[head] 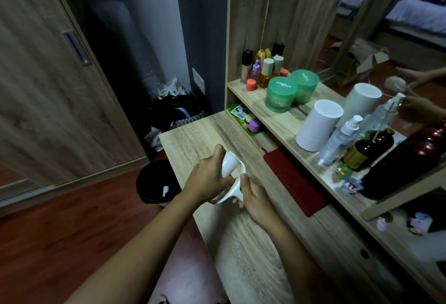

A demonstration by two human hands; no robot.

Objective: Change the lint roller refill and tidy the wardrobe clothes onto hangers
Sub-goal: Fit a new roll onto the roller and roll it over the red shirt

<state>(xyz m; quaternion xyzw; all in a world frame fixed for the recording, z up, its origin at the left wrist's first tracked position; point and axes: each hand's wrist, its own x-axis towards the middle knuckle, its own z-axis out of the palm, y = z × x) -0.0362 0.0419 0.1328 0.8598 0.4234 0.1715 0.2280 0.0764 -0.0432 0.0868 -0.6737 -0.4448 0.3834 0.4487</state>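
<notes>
Over the wooden dressing table (193, 139) I hold a white lint roller (230, 178) with both hands. My left hand (208, 178) grips the white roll at its upper end, thumb over the top. My right hand (255, 200) grips the white handle frame at the lower end. The roller hangs just above the tabletop. The closed wooden wardrobe door (48, 86) stands at the left; no clothes or hangers show.
A black waste bin (154, 183) stands on the floor left of the table. A red book (294, 180) lies on the table to the right. The shelf holds green jars (281, 94), a white cylinder (318, 125), spray bottles and cosmetics before a mirror.
</notes>
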